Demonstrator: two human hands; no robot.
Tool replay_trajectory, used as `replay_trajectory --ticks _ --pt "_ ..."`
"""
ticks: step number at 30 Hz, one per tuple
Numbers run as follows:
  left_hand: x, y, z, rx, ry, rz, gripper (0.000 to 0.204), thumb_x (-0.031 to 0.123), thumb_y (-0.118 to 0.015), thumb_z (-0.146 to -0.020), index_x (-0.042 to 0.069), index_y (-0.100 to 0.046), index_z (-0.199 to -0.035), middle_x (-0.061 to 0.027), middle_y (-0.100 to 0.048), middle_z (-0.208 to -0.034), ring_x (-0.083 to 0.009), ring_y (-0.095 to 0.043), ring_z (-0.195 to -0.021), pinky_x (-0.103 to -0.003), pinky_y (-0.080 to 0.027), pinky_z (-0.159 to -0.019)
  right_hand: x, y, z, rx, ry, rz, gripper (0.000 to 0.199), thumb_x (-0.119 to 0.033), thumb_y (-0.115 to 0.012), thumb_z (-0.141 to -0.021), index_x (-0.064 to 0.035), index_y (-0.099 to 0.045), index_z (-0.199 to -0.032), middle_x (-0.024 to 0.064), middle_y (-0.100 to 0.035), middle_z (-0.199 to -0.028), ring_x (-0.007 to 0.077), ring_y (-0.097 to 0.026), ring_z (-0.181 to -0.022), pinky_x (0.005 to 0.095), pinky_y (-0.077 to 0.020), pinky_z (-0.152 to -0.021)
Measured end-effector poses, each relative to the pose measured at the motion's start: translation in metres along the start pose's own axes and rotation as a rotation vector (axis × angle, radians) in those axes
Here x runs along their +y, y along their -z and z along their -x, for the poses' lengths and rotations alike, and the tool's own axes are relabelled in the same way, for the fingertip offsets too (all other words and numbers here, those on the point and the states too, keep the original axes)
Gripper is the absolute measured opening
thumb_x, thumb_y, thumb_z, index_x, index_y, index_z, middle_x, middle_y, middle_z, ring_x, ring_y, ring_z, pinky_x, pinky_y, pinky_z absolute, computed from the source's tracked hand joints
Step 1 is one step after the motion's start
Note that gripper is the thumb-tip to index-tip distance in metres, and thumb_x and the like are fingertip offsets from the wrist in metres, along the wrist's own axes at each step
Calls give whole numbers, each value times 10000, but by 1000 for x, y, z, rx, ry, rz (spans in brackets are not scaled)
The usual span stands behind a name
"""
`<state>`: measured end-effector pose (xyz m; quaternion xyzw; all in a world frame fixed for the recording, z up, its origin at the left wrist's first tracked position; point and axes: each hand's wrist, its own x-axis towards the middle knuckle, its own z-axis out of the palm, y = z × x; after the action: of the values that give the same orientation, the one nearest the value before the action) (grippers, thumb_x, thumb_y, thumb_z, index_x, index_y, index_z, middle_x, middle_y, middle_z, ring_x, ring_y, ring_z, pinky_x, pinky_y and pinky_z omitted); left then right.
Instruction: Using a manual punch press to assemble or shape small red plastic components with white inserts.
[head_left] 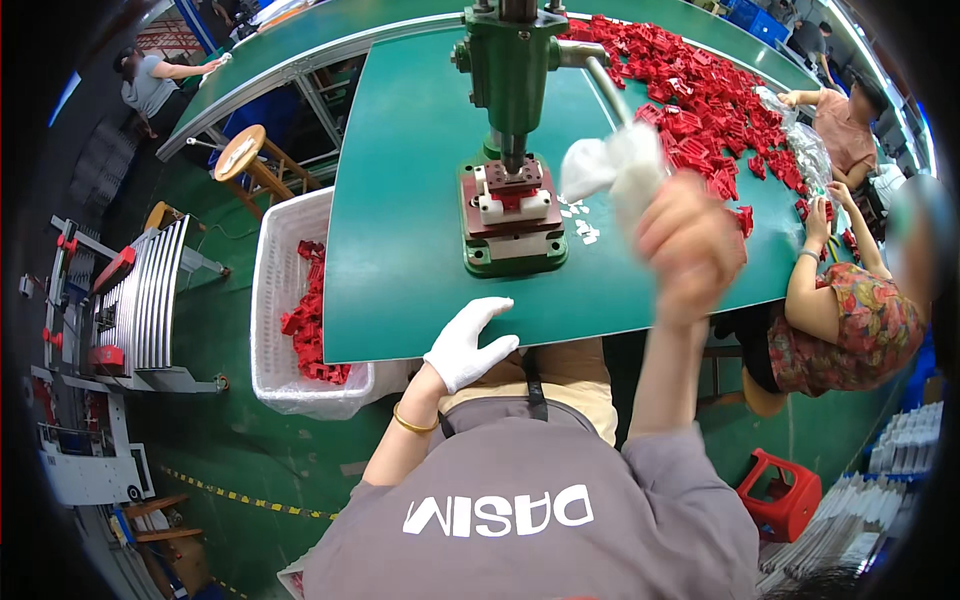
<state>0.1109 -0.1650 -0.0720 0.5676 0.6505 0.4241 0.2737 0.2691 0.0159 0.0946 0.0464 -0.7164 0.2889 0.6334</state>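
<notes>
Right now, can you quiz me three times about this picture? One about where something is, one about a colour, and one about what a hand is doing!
1. Where is the white basket?
A. left of the table
B. on the table
C. under the stool

2. What colour is the heap of plastic parts?
A. blue
B. red
C. yellow

3. What is the left hand doing?
A. gripping the lever
B. holding a part
C. resting open on the table edge

Answers: A, it stands beside the table's left edge; B, the pile is red; C, the gloved fingers lie spread, empty.
</notes>
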Motion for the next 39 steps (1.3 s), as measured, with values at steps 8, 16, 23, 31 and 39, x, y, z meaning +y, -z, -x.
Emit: replay_trajectory --ticks 8,16,23,31,39 --pt "2 12 -13 44 -12 -125 522 261 -705 -837 29 -545 -1276 -167 -564 -1274 -326 -523 -1215 -387 -422 -1038 -1 33 -34 -147 -93 106 260 -275 -522 -882 -78 -471 -720 122 -582 -792 225 -540 -761 396 -429 -813" --pt "-4 30 -37 144 78 -84 572 230 -727 -812 29 -517 -1305 -169 -522 -1327 -312 -512 -1235 -383 -418 -1048 44 10 -113 -140 -99 134 207 -233 -521 -908 -48 -532 -817 94 -601 -846 188 -543 -777 354 -432 -788" --pt "-9 57 -100 265 -75 -175 710 282 -766 -749 -6 -471 -1327 -203 -484 -1349 -349 -445 -1285 -412 -366 -1094 118 -13 -167 57 -2 196 189 -197 -519 -931 -23 -586 -901 70 -618 -893 156 -546 -791 318 -434 -767" --pt "0 73 -186 21 -223 -224 503 344 -752 -692 42 -633 -1076 -216 -651 -981 -404 -607 -970 -429 -499 -866 90 -26 -129 180 -283 61 345 -265 -446 -1005 14 -603 -1134 89 -594 -1039 152 -553 -984 301 -422 -871" --pt "-20 61 -210 -5 21 195 678 184 -776 -611 31 -510 -1217 -125 -632 -1122 -246 -603 -1044 -332 -478 -950 -31 -23 -119 -630 96 -938 519 -530 -307 -1009 -80 -566 -1017 114 -633 -1022 254 -536 -937 370 -393 -856"
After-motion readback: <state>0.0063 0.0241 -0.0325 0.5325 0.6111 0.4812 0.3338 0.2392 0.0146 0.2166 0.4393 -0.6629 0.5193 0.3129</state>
